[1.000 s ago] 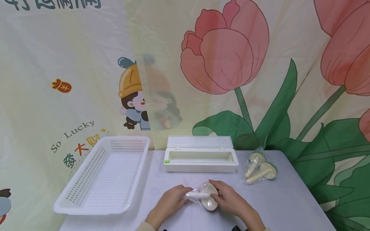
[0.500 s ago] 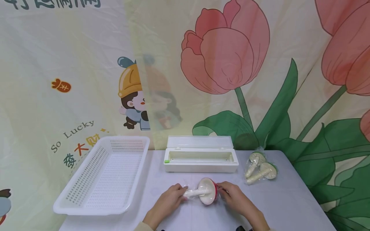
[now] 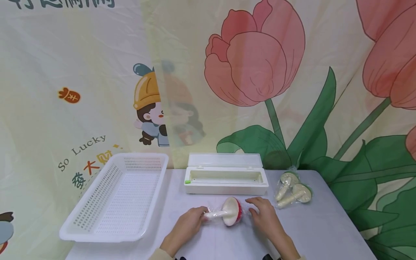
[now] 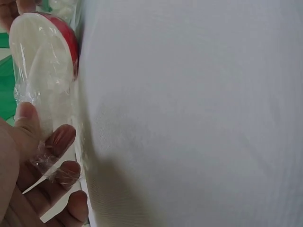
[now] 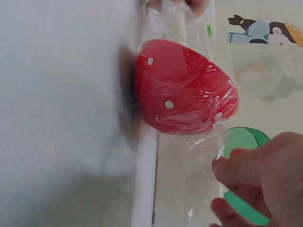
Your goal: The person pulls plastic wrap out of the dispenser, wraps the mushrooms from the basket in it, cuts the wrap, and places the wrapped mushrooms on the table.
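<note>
A mushroom-shaped toy (image 3: pixel 231 212) in clear plastic wrap lies sideways above the table's middle, its pale underside facing the head camera. Its cap (image 5: pixel 184 90) is red with white dots in the right wrist view. My left hand (image 3: pixel 187 225) pinches the wrapped white stem (image 4: pixel 42 106) between thumb and fingers, the remaining fingers loosely bent. My right hand (image 3: pixel 267 220) stands just right of the cap, thumb and fingers apart. In the right wrist view its fingertips (image 5: pixel 222 169) are at the edge of the loose wrap beyond the cap.
A white long box (image 3: pixel 226 188) with its lid raised stands behind the hands. To the left is a large white perforated basket (image 3: pixel 146 213). Two more wrapped mushroom toys (image 3: pixel 302 193) lie at the right, near the table's back edge. A printed cloth (image 3: pixel 182 43) hangs behind.
The right hand has let go of the wrap and opened beside the cap. The mushroom toy has turned and risen slightly, showing its red edge. The left hand keeps its hold on the stem.
</note>
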Available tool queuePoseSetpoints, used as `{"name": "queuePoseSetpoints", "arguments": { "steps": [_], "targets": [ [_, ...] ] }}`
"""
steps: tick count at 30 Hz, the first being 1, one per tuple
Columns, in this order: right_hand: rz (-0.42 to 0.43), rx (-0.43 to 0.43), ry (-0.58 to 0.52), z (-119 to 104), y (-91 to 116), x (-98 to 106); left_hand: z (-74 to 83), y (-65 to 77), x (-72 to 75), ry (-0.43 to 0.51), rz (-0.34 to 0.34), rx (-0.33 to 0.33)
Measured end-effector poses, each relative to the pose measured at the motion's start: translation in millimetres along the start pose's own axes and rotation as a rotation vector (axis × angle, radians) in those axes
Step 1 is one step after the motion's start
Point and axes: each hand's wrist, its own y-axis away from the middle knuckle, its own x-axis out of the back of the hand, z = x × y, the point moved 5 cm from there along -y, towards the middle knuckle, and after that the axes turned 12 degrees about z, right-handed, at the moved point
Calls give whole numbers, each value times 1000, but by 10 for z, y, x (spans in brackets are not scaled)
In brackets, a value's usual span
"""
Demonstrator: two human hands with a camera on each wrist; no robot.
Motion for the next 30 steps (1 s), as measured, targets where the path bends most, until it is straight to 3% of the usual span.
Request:
{"name": "queuePoseSetpoints", "arguments": {
  "steps": [3, 10, 13, 17, 20, 25, 30],
  "targets": [
    [-21, 30, -68, -68, 3, 29, -5, -7, 29, -12, -12, -4],
    [-473, -86, -274, -172, 94, -108, -30, -13, 111, 13, -50, -12],
    [-548, -126, -292, -180, 123, -147, -64, -24, 91, 66, -88, 2],
    [-503, -136, -299, -163, 126, -196, -110, -7, 58, 148, -116, 73],
    [-430, -120, -298, -114, 124, -258, -114, 10, 59, 136, -74, 103],
    [-327, -92, -301, -47, 121, -354, -94, 14, 68, 67, 46, 60],
    [-300, -100, -309, -39, 124, -416, -90, 30, 104, 110, 131, 10]
  ]
}}
